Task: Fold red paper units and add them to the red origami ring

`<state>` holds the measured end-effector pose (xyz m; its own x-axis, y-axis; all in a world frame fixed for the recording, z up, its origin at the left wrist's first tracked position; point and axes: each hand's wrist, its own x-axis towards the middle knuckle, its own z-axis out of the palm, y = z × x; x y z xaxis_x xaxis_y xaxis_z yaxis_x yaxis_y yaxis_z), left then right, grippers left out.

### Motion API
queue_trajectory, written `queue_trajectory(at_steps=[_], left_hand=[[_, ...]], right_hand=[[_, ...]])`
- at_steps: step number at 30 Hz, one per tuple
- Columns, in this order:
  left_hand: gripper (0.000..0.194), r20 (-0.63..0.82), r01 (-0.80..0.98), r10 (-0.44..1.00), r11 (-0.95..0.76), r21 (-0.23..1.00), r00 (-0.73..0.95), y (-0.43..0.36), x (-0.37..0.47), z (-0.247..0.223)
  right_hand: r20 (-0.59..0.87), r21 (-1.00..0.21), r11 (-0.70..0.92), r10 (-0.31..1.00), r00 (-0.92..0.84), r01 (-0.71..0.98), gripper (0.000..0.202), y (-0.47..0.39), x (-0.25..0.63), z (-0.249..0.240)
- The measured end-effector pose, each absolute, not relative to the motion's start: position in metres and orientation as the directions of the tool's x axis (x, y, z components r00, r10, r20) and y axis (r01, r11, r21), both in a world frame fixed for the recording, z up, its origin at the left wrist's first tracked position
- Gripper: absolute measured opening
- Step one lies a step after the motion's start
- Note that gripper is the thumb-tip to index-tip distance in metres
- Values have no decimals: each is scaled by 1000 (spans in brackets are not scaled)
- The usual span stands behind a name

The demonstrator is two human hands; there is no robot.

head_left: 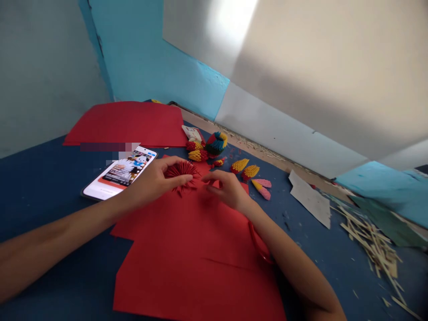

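A round, spiky piece of folded red paper (183, 169) rests above red paper sheets (197, 249). My left hand (167, 173) curves round its near left side, thumb and fingers closed on it. Just to the right of it, my right hand (223, 186) has its fingers bent and drawn together; whether a small piece sits between the fingertips is not visible. Loose red folded bits (180, 192) lie right below the spiky piece. Behind the hands stand a multicoloured folded-paper ball (216, 145) and red-and-yellow folded-paper cones (198, 155).
A lit phone (120, 174) lies left of my left hand. More red sheets (127, 125) are at the back left. Yellow-and-red cones (250, 171), pink-tipped pieces (262, 188), a grey paper scrap (310, 198) and thin pale strips (371, 238) lie rightward on the blue table (43, 187).
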<state>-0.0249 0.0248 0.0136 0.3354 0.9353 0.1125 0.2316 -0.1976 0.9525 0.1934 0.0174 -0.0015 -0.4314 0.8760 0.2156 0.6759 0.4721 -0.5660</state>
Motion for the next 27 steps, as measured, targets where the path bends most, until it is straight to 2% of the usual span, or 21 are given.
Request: queue_trajectory(at_steps=[3,7,9,11,14,16,22,27], left_hand=[[27,141,256,931,-235,938,337,25,-26,16],[28,76,214,925,-165,963,372,22,-25,18],[28,60,198,919,-147,969,388,21,-24,19],[27,57,176,910,-140,974,411,20,-24,19],[24,64,156,904,-142,977,422,19,-23,18],[21,74,157,901,-155,975,428,18,-23,16],[20,72,165,877,-169,972,476,17,-20,10],[18,64,166,868,-167,972,493,17,-18,12]], right_hand=[[125,-441,492,862,-492,751,16,24,185,-11],[91,-347,565,815,-572,749,10,33,177,-17],[124,-403,547,827,-548,734,12,34,179,-17],[169,-543,483,864,-474,687,13,33,184,-15],[181,-775,357,916,-358,521,17,27,193,-13],[157,-853,293,933,-325,431,23,22,198,-10],[-17,-982,51,936,-352,181,23,9,202,0],[-55,-998,-60,943,-327,-6,27,8,204,-2]])
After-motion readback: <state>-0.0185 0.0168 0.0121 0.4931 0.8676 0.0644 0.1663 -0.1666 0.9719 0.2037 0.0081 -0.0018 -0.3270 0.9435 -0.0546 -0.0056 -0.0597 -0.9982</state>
